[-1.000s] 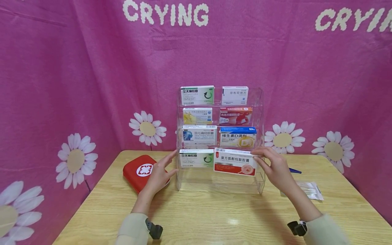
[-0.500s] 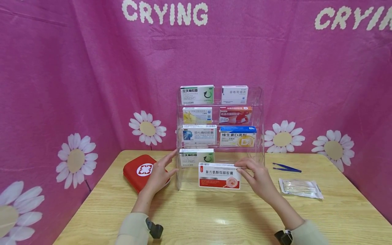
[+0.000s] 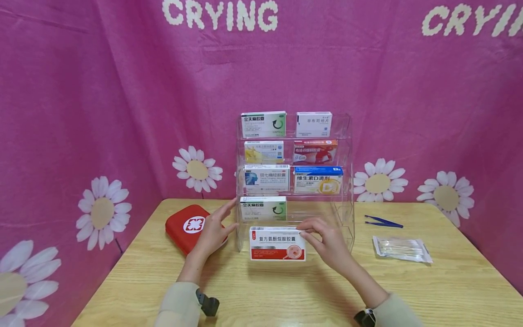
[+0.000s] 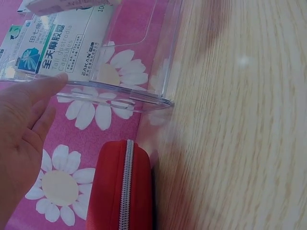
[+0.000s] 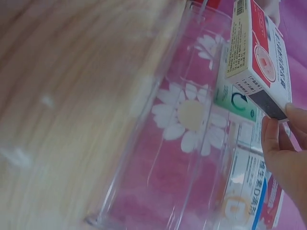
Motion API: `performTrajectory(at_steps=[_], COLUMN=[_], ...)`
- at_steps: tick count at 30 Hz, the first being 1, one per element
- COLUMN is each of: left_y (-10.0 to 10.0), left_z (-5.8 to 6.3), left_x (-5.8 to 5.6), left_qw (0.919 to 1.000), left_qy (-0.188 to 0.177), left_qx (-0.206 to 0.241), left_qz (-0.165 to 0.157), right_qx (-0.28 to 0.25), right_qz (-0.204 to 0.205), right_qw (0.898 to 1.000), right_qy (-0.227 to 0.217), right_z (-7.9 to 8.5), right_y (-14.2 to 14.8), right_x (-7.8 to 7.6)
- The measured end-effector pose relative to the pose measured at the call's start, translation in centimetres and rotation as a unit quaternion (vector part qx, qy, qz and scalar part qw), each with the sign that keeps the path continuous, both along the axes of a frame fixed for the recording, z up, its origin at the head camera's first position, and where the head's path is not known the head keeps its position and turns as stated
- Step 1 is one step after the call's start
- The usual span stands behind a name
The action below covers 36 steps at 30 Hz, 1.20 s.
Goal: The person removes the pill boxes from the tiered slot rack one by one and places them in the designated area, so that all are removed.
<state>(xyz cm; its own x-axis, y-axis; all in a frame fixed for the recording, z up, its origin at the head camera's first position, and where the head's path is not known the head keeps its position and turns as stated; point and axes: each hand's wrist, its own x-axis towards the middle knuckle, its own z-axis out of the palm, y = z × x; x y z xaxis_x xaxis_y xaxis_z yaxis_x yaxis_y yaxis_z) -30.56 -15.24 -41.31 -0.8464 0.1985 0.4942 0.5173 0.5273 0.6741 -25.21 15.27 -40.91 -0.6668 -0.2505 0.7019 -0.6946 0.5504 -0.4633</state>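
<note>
In the head view a clear tiered rack [image 3: 347,222] stands on the table with medicine boxes on its shelves. My right hand [image 3: 327,240] pinches a red and white medicine box [image 3: 278,245] by its upper right corner, in front of the rack's bottom tier. The right wrist view shows thumb and fingers on one end of that box [image 5: 261,52]. My left hand [image 3: 212,231] touches the rack's left side with extended fingers; in the left wrist view they lie along its clear edge [image 4: 120,91]. A green and white box [image 3: 263,209] sits at the left of a lower shelf.
A red zip case [image 3: 184,222] with a white cross emblem lies left of the rack. Blue tweezers [image 3: 384,221] and a packet of cotton swabs [image 3: 402,250] lie to the right. Behind hangs a pink curtain [image 3: 122,91] printed with daisies.
My right hand has taken the red and white box off the lower shelf and brought it down, left and forward of the rack. My left hand has stayed at the rack's side.
</note>
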Motion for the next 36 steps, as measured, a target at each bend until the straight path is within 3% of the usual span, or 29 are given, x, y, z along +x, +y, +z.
performTrajectory(at_steps=[10,22,36], left_y=[0.1,0.2,-0.1], left_z=[-0.1,-0.1,-0.3], left_x=[-0.2,-0.3,-0.3], left_qw=[1.0000,1.0000,0.9998], left_qy=[0.000,-0.006,0.021], left_qx=[0.002,0.000,0.001], left_qz=[-0.004,-0.003,-0.006], right_qx=[-0.005,-0.003,0.001], right_qz=[0.039,0.070,0.050], right_qw=[0.998,0.997,0.993], right_qy=[-0.051,-0.037,-0.106], right_z=[-0.9,-1.8,-2.1], right_y=[-1.9,-4.2,-6.7], right_x=[0.0,0.1,0.6])
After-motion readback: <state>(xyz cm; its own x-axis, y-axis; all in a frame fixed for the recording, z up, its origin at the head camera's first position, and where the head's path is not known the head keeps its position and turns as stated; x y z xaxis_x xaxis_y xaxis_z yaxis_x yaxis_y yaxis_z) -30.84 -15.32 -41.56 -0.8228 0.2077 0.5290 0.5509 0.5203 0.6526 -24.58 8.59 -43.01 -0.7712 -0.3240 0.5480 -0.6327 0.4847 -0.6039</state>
